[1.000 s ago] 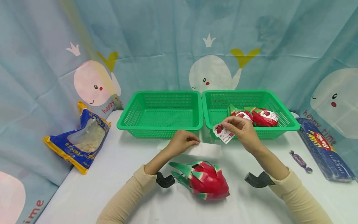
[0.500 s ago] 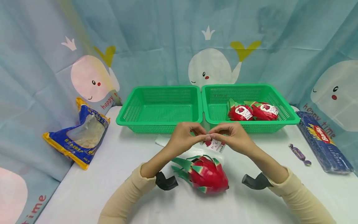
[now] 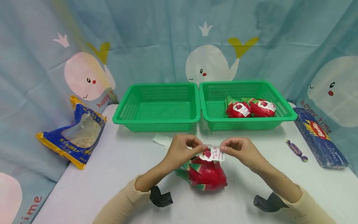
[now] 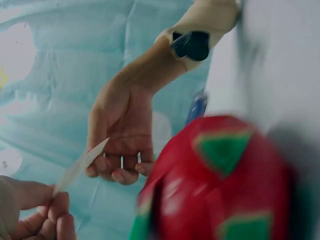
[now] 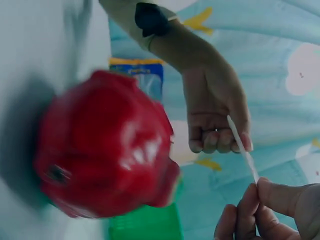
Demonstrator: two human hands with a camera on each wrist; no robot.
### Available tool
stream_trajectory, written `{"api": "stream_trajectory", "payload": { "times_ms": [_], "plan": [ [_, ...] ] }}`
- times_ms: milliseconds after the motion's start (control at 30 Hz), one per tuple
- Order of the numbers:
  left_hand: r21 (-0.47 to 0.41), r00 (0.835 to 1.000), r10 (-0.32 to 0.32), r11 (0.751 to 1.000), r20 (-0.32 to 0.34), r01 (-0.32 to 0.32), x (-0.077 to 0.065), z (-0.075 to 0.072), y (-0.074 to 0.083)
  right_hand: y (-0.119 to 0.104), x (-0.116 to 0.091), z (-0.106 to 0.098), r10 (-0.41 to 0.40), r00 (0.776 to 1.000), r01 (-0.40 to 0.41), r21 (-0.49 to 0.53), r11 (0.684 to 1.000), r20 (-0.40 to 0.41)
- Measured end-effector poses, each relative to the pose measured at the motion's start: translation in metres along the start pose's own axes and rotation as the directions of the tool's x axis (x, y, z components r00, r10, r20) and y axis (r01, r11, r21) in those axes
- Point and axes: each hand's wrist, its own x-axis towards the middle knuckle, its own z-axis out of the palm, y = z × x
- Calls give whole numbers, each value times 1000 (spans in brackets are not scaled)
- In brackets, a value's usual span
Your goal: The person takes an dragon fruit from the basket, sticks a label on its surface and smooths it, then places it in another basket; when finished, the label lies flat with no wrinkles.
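A white sticker (image 3: 213, 153) with a red fruit picture and red lettering is stretched level between my two hands. My left hand (image 3: 180, 152) pinches its left end between thumb and finger; my right hand (image 3: 244, 152) pinches the right end the same way. Just below, a red dragon fruit (image 3: 208, 175) with green-tipped scales lies on the table, its upper side partly covered by the sticker and left hand in the head view. Seen edge-on in the left wrist view, the sticker (image 4: 80, 167) stands apart from the dragon fruit (image 4: 220, 185).
Two green baskets stand at the back; the right basket (image 3: 249, 123) holds two stickered dragon fruits (image 3: 237, 109). A blue and yellow bag (image 3: 81, 133) leans at left. At right lie a purple wrapped candy (image 3: 296, 151) and a spaghetti pack (image 3: 320, 137). White backing paper (image 3: 162, 140) lies behind the left hand.
The right hand brought the sticker over to the left hand, which let go of the white strip and took one end. Both hands then spread slightly and came nearer, over the dragon fruit.
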Motion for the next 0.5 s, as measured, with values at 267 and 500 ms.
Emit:
{"api": "stream_trajectory", "payload": {
  "times_ms": [267,500],
  "plan": [
    [181,998,64,981,16,-65,-27,24,-3,25,-25,13,-17,994,11,53,999,104],
    [366,992,125,924,-4,-115,-32,39,-17,47,-29,22,25,997,-27,25,999,80]
  ]
}}
